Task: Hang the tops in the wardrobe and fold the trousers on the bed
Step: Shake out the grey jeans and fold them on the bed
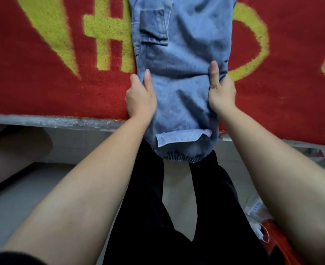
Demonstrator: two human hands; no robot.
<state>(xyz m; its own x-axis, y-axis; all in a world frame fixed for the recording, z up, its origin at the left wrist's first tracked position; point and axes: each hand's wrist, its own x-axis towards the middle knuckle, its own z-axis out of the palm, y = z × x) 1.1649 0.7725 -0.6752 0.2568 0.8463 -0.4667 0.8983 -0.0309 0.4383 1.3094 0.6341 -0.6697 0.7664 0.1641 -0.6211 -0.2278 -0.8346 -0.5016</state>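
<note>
Light blue denim trousers (180,64) lie lengthwise on the bed, which is covered by a red blanket with yellow patterns (43,83). Their elastic cuffs hang over the bed's near edge. My left hand (140,96) grips the left side of the trouser legs, thumb on top of the cloth. My right hand (221,90) grips the right side the same way. A flap pocket shows on the upper left of the denim. The waist end runs out of view at the top.
The bed's grey metal edge (52,121) crosses the view below the blanket. A person's black trouser legs (148,207) stand on the pale floor beneath. A red bag and white items (268,232) lie on the floor at the lower right.
</note>
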